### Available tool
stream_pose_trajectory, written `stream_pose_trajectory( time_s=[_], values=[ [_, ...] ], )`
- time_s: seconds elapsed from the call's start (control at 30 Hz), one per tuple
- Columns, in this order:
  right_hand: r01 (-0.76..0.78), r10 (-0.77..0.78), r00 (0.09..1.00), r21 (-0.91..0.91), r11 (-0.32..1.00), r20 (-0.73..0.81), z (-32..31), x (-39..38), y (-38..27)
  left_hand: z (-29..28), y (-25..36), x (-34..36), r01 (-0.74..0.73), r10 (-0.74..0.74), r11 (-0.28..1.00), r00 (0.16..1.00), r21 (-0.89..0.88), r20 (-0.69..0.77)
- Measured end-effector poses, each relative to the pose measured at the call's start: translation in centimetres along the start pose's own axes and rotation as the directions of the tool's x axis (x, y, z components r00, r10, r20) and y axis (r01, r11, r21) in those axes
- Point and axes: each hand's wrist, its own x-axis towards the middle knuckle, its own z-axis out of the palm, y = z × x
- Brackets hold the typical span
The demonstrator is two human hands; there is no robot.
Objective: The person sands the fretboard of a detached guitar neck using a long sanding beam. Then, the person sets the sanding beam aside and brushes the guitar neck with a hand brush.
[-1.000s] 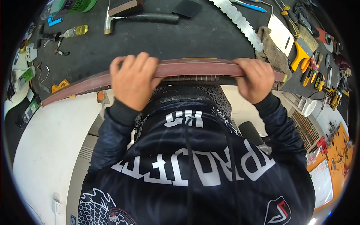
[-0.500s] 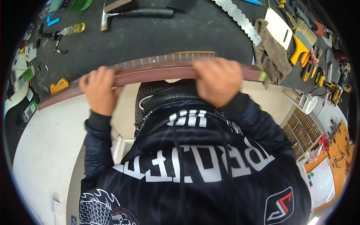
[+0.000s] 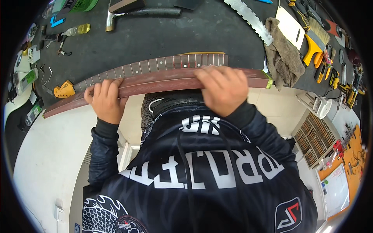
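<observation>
Basically, long reddish-brn bar (image 3: 159,82), flat-sided, w/ pale streaks, yellow-grn R tip (image 3: 269,82)

A: What's blocked?
B: Near edge of the guitar neck (image 3: 149,65), behind the red bar (image 3: 163,84). Can't tell if they touch. Left hand (image 3: 105,99) and right hand (image 3: 226,88) each cover a stretch of bar.
A: Cut off?
B: Top edge clips the green bottle (image 3: 83,4), wooden block (image 3: 124,4) and blue tool (image 3: 265,1); tool type unclear.
A: Too small?
B: Whiteboard (image 3: 335,194) writing, unreadable. Bits on the orange board (image 3: 354,145), can't identify.
</observation>
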Motion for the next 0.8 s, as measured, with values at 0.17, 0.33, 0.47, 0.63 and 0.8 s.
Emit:
stream_pose_trajectory(
  time_s=[0.17,0.33,0.47,0.63,0.8],
  values=[
    [0.008,-0.003,0.993,-0.049,0.999,0.119,-5.9,-5.0,7.7,-0.6,10.1,3.1,-0.118,0.118,0.989,0.993,-0.088,-0.007],
    [0.013,-0.012,0.999,-0.016,1.0,0.043,-0.9,-1.1,0.4,-0.5,0.8,0.1,-0.083,0.084,0.996,0.996,-0.044,0.012],
    [0.035,-0.033,0.996,-0.022,0.999,0.088,-2.4,-1.8,2.6,-0.7,2.7,0.3,-0.057,0.057,0.997,0.998,-0.055,-0.012],
    [0.041,-0.032,0.994,-0.079,0.996,0.109,-5.4,-3.8,8.7,-0.9,8.2,4.2,-0.122,0.127,0.987,0.991,-0.107,0.04],
    [0.011,-0.011,1.0,0.016,1.0,-0.005,0.8,1.7,-0.7,-0.9,-1.8,1.3,-0.069,0.071,0.994,0.997,-0.08,0.03]
  ],
)
